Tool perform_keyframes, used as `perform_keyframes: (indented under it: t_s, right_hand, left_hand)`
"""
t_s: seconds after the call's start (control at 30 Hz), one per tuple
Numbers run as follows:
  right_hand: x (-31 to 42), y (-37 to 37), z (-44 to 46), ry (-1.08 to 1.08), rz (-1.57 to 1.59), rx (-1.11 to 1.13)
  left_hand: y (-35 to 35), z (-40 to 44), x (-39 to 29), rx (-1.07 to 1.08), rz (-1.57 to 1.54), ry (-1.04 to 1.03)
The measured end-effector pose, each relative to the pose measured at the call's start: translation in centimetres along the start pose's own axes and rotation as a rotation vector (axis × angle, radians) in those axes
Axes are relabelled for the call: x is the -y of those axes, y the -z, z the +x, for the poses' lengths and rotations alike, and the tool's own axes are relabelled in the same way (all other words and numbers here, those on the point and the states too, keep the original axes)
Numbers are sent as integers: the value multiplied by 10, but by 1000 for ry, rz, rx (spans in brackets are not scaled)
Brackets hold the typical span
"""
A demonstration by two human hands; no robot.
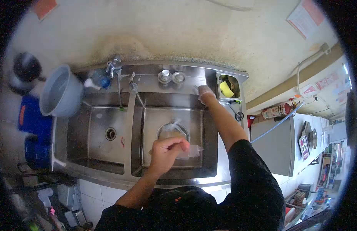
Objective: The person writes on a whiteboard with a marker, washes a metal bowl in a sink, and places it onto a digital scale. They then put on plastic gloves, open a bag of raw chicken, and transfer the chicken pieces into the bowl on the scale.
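We hold clear plastic [193, 151] above the sink's right basin [151, 119].

At upper left, a grey bucket [63, 94] sits beside the faucet [116, 67]; near the centre, our left hand [163, 156] pinches the plastic, not set down, over a round metal bowl [187, 133]; right of upper centre, our right hand [205, 93] is at the counter edge, its grip unclear; at upper right, a yellow sponge [226, 89] lies in a metal container [235, 99].

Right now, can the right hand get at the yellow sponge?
Probably yes: the right hand is close beside the open metal container, and nothing visible covers the yellow sponge in it. I cannot tell whether its fingers are free.
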State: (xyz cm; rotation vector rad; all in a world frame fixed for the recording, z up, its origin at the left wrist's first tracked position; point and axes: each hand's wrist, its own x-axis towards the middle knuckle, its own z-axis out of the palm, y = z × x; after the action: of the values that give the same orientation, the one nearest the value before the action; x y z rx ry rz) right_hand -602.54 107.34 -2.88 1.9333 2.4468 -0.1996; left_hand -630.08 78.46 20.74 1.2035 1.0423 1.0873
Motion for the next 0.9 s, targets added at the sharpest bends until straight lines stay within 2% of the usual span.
perform_keyframes:
  t_s: [0.17, 0.23, 0.27, 0.33, 0.4, 0.47, 0.5, 0.57, 0.6, 0.67, 0.73, 0.77, 0.8, 0.83, 0.87, 0.9]
  right_hand:
    - [-3, -22, 15, -62, 84, 105]
    - [7, -11, -17, 170, 232, -205]
    - [18, 2, -53, 323, 430, -171]
    - [55, 68, -148, 377, 865, 190]
    - [86, 123, -216, 144, 1182, 645]
    - [112, 127, -251, 13, 1277, 735]
    - [127, 118, -261, -117, 1386, 505]
    - [147, 90, -273, -251, 1471, 231]
    - [153, 66, -273, -183, 1139, -92]
    - [154, 67, -287, -119, 783, -415]
    - [157, 97, -312, -269, 1896, -334]
    - [158, 116, -328, -248, 1898, -357]
    - [156, 137, -345, -160, 2074, -434]
    - [151, 151, -363, -61, 2244, -507]
    - [142, 158, -381, -2, 2253, -546]
    - [131, 157, -395, 27, 2244, -563]
  left_hand:
    - [5, 31, 4, 67, -40, 47]
    - [3, 42, -1, 83, -66, 17]
    - [0, 47, -8, 96, -137, 33]
    - [-5, 59, -17, 121, -203, 8]
    - [-15, 76, -23, 134, -278, -110]
    - [-33, 85, -39, 216, -333, -52]
    - [-44, 86, -51, 278, -387, 4]
    - [-76, 85, -82, 365, -349, 5]
    - [-92, 83, -96, 417, -308, 11]
    - [-123, 89, -121, 537, -256, 9]
    - [-147, 88, -142, 643, -187, 7]
    - [-150, 88, -147, 658, -20, -221]
    - [-152, 85, -150, 663, 145, -454]
    - [-144, 82, -140, 667, 359, -529]
    - [-135, 80, -121, 659, 572, -600]
    - [-129, 64, -100, 741, 483, -536]
